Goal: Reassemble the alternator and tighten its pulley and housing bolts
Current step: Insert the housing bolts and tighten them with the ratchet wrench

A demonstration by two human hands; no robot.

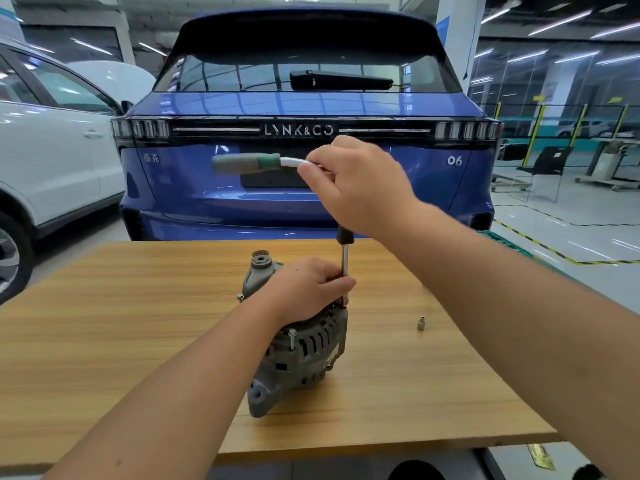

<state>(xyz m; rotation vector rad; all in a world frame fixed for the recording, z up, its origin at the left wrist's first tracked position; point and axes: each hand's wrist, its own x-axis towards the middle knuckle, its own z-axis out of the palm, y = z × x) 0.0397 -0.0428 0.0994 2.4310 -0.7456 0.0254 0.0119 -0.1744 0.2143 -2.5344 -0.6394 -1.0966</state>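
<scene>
A grey alternator (304, 351) stands on the wooden table (138, 323), its pulley end (260, 263) pointing up and away from me. My left hand (308, 289) rests on top of the housing, fingers curled round the lower end of a vertical extension bar (345, 265). My right hand (360, 183) grips the head of a ratchet wrench high above it. The ratchet's green handle (247, 163) sticks out to the left. A housing bolt (292, 337) stands proud near the front, and another bolt head (240, 297) shows on the left side.
A loose silver socket (421, 323) stands on the table to the right of the alternator. A blue car (304, 133) is parked just beyond the table's far edge, and a white car (45, 150) sits at the left. A black chair (550, 164) stands at the far right.
</scene>
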